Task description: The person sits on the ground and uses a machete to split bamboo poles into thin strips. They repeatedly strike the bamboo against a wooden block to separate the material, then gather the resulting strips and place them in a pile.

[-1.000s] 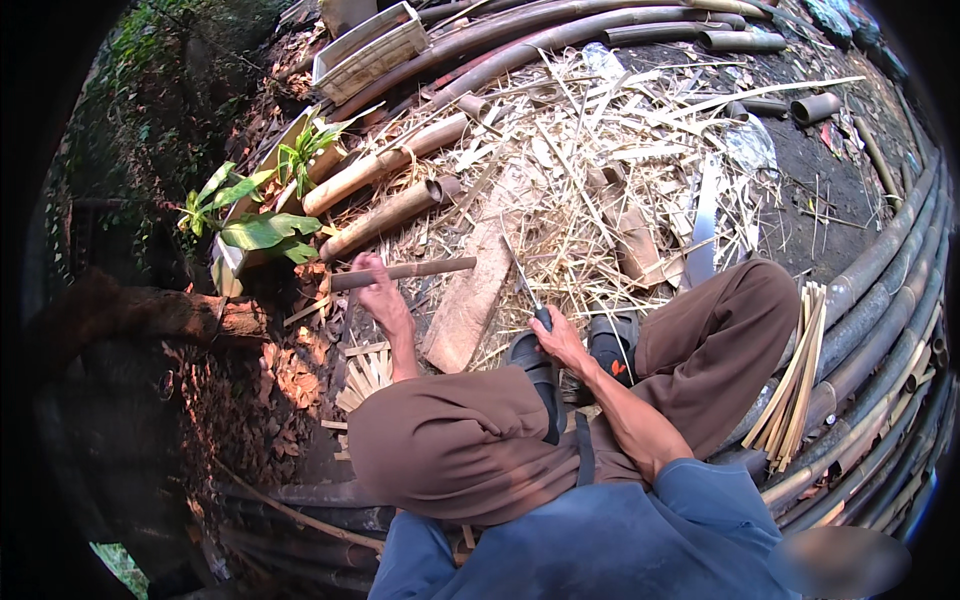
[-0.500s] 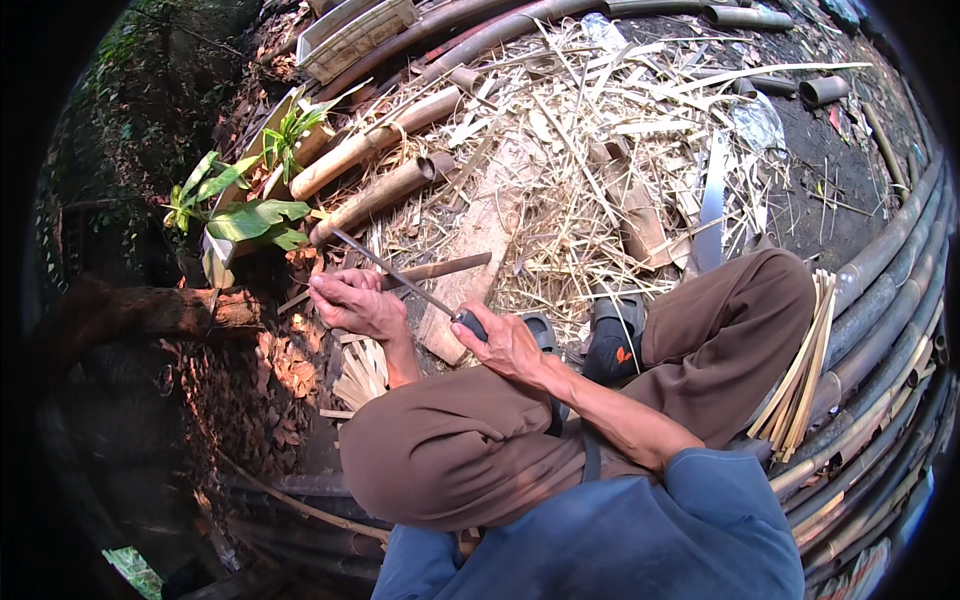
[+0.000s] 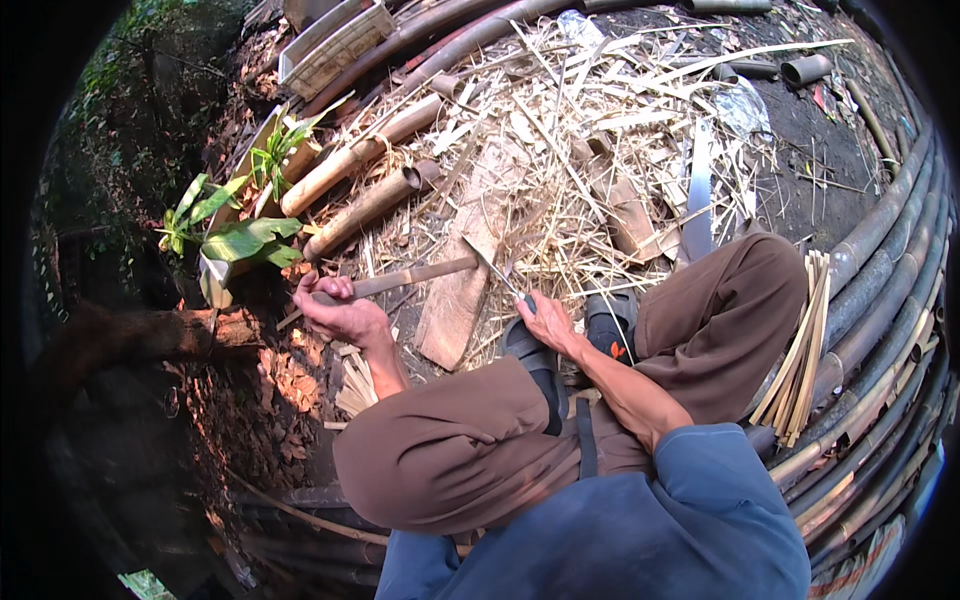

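Note:
My left hand (image 3: 345, 318) is closed around one end of a split bamboo strip (image 3: 420, 273), which points right over a worn wooden plank (image 3: 458, 315). In my right hand (image 3: 550, 325) is a knife (image 3: 492, 266), gripped by its dark handle. Its narrow blade slants up and left, the tip close to the strip's far end; whether they touch I cannot tell. Below my left wrist, pale split strips (image 3: 357, 388) show partly behind my knee.
Pale shavings (image 3: 560, 180) cover the ground ahead, with a saw (image 3: 698, 190) among them. A bundle of strips (image 3: 800, 355) leans beside my right knee, near long bamboo poles (image 3: 860, 320). Cut bamboo tubes (image 3: 360, 215) and a leafy plant (image 3: 245, 235) are at left.
My right hand has moved right, taking the knife from across the strip near my left hand to its far end. The left hand has turned slightly, still gripping the strip.

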The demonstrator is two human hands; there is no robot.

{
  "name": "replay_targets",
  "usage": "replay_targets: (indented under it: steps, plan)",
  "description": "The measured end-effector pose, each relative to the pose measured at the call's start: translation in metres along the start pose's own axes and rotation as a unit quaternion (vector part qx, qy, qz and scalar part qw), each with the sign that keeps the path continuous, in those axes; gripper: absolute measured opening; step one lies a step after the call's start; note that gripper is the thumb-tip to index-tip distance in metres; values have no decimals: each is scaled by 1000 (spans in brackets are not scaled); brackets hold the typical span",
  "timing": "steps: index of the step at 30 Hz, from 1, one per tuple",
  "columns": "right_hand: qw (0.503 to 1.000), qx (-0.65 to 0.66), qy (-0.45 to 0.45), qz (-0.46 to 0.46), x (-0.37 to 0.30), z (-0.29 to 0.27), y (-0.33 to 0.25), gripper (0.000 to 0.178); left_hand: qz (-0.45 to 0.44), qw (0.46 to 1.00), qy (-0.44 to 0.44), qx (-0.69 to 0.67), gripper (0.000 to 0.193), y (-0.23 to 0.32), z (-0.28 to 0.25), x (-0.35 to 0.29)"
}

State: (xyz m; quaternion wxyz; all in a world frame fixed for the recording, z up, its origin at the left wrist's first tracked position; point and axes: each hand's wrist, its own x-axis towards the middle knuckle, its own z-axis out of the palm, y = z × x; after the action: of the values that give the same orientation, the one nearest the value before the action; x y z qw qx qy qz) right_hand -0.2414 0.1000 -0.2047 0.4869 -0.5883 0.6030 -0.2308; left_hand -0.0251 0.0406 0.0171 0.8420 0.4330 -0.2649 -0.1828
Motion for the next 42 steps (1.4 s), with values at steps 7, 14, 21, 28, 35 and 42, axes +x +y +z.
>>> replay_targets:
  steps: [7,14,21,28,35,42]
  plan:
    - [983,128,-82,-102,-43,-17,-133,34,5,995,46,-83,25,-10,3,0]
    - [981,120,10,-152,-23,16,-109,31,26,994,76,-73,31,-17,15,-3]
    - [994,66,7,-83,-8,8,-64,29,23,994,81,-73,29,-25,6,5]
    - [999,-11,38,-25,3,8,16,44,63,996,30,-53,19,-24,20,0]
    - [992,79,26,-97,-18,-4,-51,36,131,987,17,86,34,-14,-3,7]
    - [987,54,-48,-145,-32,11,-93,30,105,987,39,115,43,-16,-1,1]
